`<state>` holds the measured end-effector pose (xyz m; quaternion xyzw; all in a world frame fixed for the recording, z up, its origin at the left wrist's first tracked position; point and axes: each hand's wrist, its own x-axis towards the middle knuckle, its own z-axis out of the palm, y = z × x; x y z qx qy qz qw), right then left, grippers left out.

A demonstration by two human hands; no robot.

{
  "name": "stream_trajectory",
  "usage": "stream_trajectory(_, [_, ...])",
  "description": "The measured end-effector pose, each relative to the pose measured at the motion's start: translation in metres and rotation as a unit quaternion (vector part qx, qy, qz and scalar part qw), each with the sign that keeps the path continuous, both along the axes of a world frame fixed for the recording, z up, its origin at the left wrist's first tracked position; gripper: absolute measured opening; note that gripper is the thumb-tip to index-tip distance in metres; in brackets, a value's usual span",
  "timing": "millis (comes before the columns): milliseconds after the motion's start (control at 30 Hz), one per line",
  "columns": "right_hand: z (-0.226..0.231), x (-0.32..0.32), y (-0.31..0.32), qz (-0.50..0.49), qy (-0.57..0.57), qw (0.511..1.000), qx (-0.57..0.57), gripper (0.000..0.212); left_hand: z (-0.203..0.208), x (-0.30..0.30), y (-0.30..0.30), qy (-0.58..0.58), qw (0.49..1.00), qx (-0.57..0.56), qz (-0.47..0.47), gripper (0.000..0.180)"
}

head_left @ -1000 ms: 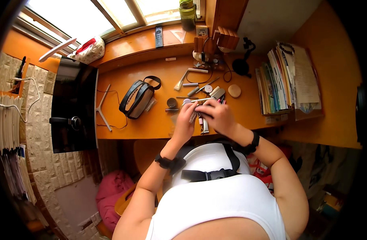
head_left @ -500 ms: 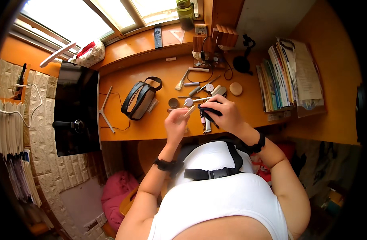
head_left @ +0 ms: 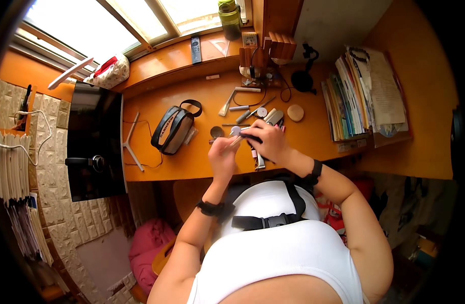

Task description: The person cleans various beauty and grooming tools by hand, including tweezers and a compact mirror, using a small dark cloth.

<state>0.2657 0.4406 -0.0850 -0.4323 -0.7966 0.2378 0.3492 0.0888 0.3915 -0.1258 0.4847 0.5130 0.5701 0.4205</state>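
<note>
My left hand [head_left: 223, 158] is closed around a slim pale stick-shaped item [head_left: 235, 143] whose exact kind is too small to make out. My right hand [head_left: 269, 144] pinches a dark cloth [head_left: 251, 137] and brings it against the upper end of the pale item. Both hands meet above the desk's near edge. Around them lie a small round dark-lidded jar [head_left: 216, 132], a flat brush [head_left: 225, 108], slim cosmetic tubes [head_left: 239, 108] and a round beige compact [head_left: 295, 112]. Fingers partly hide the cloth and the item.
A black-and-tan zip pouch [head_left: 173, 133] stands to the left, near a monitor [head_left: 96, 137] with headphones [head_left: 96, 161] on it. Upright books and papers [head_left: 362, 96] fill the right side. A remote [head_left: 196, 49] and green-capped bottle [head_left: 230, 21] are on the window ledge.
My right hand has moved left with the dark cloth, which now meets the pale item. My left hand still grips that item. The whole view has shifted slightly.
</note>
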Motion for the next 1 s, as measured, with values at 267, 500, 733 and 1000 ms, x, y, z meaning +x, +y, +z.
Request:
stream_trajectory(267, [-0.012, 0.032, -0.002, -0.033, 0.017, 0.998, -0.044, 0.017, -0.010, -0.024, 0.007, -0.254, 0.946, -0.201, 0.003, 0.022])
stream_trajectory(500, [0.010, 0.008, -0.001, -0.008, 0.064, 0.998, -0.024, 0.021, -0.020, -0.026, 0.003, -0.338, 0.885, -0.271, -0.173, 0.028])
stream_trajectory(733, [0.006, 0.003, -0.034, 0.065, 0.005, 0.998, 0.020, 0.023, -0.009, -0.015, 0.010, -0.348, 0.888, -0.274, -0.125, 0.027])
stream_trajectory(1000, [0.022, -0.001, -0.036, 0.067, -0.019, 0.997, 0.023, 0.022, -0.012, -0.014, 0.004, -0.360, 0.876, -0.267, -0.178, 0.027])
